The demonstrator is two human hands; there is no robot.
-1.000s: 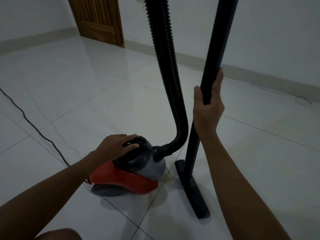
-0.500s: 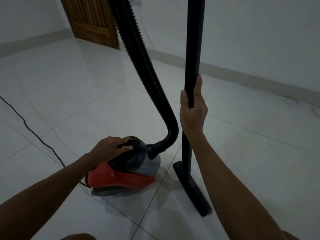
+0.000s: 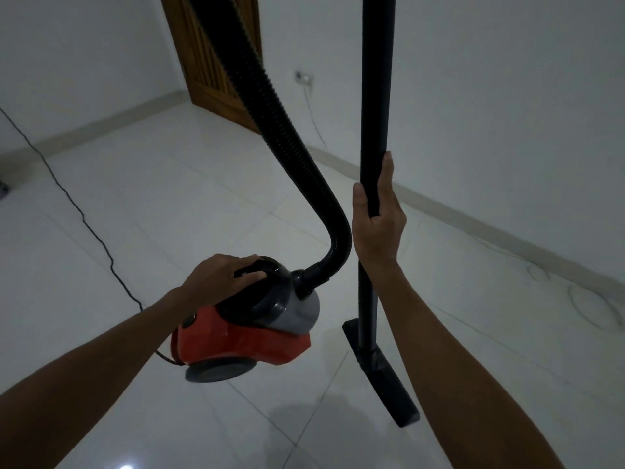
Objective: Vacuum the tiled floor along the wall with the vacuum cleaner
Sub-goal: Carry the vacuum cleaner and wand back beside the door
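A red and grey canister vacuum cleaner (image 3: 236,343) is low in the middle, tilted so that its grey wheel shows underneath. My left hand (image 3: 220,275) grips the black handle on its top. A ribbed black hose (image 3: 280,113) rises from its front and leaves the top of the view. Just to the right stands the black wand (image 3: 377,79), upright, with my right hand (image 3: 377,221) wrapped around it at mid height. The wand ends in a flat black floor head (image 3: 385,377) resting on the white tiled floor (image 3: 169,204).
A white wall with a pale skirting (image 3: 490,228) runs along the right. A wooden door (image 3: 206,62) stands at the back, with a wall socket (image 3: 304,77) beside it. The black power cord (image 3: 84,225) trails across the tiles on the left.
The view has tipped up and the door and socket have come into sight. The vacuum body has tilted and its wheel now shows. Both hands keep their holds.
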